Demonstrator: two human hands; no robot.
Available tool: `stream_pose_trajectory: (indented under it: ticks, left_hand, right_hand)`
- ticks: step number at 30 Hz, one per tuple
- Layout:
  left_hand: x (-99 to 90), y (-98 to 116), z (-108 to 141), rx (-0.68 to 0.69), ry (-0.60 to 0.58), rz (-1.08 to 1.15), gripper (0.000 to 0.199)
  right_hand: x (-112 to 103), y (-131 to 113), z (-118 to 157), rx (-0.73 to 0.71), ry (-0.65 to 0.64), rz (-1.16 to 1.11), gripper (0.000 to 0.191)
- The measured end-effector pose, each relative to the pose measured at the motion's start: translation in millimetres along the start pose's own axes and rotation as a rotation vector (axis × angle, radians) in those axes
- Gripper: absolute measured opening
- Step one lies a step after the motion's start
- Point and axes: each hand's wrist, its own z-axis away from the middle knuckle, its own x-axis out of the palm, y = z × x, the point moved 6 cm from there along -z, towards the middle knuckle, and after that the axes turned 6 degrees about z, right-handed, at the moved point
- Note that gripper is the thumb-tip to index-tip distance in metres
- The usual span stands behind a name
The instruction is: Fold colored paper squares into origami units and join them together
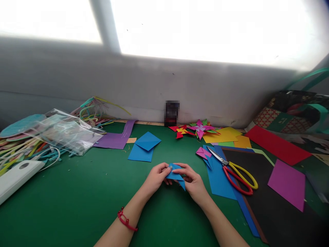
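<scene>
Fingers of the left hand [157, 175] and right hand [194, 183] pinch a blue piece [175, 176], near centre, seemingly part-folded; far right, paper stars [201, 128] look finished; left, blue squares [148, 141] seem unfolded.

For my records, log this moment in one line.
left hand: holding folded blue paper piece | right hand: same piece | red-and-yellow-handled metal scissors: right of hands
</scene>
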Motion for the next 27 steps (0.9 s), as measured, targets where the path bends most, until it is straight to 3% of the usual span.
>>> stream_pose_trajectory:
  ticks: [8,15,27]
  left_hand:
    - [-4.5,-4,-1,-0.022,0.032,0.055,0.030]
    - [-5.0,-4,-1,-0.011,0.051,0.043,0.029]
    - [-4.7,-7,-2,-0.025,0.042,0.055,0.031]
  right_hand:
    - [-7,-8,1,-0.164,0.038,0.246,0.046]
    - [-7,-15,3,-0.255,0.042,0.384,0.047]
    - [-8,-13,3,-0.259,0.017,0.421,0.038]
